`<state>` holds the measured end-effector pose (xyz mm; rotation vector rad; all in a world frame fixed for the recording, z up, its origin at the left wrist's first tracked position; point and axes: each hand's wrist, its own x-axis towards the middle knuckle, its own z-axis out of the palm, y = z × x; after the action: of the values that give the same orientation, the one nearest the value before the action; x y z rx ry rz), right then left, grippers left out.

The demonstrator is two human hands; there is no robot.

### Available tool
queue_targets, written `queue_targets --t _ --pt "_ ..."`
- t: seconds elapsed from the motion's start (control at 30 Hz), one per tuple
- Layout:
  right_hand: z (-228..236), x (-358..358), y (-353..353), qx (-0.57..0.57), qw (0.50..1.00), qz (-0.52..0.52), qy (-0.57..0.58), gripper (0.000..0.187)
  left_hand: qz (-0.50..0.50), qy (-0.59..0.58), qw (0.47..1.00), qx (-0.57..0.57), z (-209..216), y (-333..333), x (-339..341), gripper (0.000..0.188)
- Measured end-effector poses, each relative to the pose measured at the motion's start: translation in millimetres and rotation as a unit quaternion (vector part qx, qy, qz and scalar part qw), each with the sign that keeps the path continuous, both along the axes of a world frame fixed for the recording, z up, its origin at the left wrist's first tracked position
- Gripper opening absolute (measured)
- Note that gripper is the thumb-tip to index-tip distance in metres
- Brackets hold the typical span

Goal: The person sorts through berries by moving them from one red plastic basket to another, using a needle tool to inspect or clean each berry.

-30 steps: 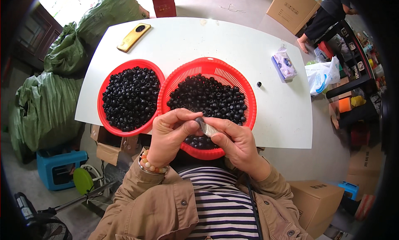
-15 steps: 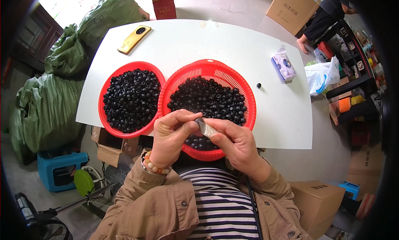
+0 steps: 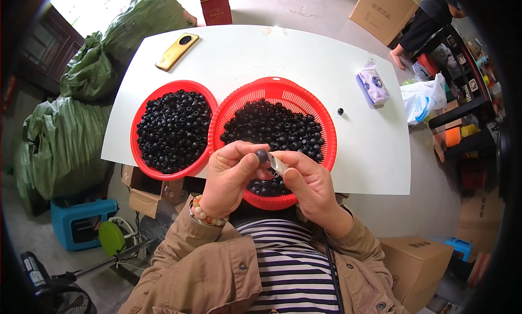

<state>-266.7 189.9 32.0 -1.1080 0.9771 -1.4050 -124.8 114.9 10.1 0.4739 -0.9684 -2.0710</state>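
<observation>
Black bead (image 3: 262,156) is sitting pinched in my left grip (image 3: 227,175), over the larger red basket (image 3: 329,118), while my right grip (image 3: 312,189) is holding a small pale tool (image 3: 278,165) just beside it. Being round, the bead could be slipping out and dropping among the loose beads (image 3: 272,118) below if I'm pinching unevenly; the tool's tip could be skidding into my left thumb (image 3: 249,162) if I'm pressing hard
</observation>
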Motion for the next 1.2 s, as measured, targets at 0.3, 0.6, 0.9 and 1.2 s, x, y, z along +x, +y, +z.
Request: queue_targets --t 0.3,0.6,0.9,1.2 --pt "-1.4 -14.0 -4.0 0.043 0.998 -0.019 -0.042 0.027 -0.073 0.007 0.997 0.036 0.8 -0.8 -0.3 0.026" --pt "2.9 -6.5 -20.7 0.039 0.999 -0.011 0.003 0.008 -0.084 -0.051 0.995 0.019 -2.2 4.7 0.4 0.028" --pt "5.5 -13.0 -6.3 0.024 0.998 0.043 0.034 0.032 -0.041 -0.056 0.997 0.033 -0.3 4.6 -3.3 0.032" --pt "4.3 -10.2 -3.9 0.009 0.988 0.022 0.154 0.034 -0.012 -0.083 0.996 0.034 1.3 4.2 -2.0 0.028"
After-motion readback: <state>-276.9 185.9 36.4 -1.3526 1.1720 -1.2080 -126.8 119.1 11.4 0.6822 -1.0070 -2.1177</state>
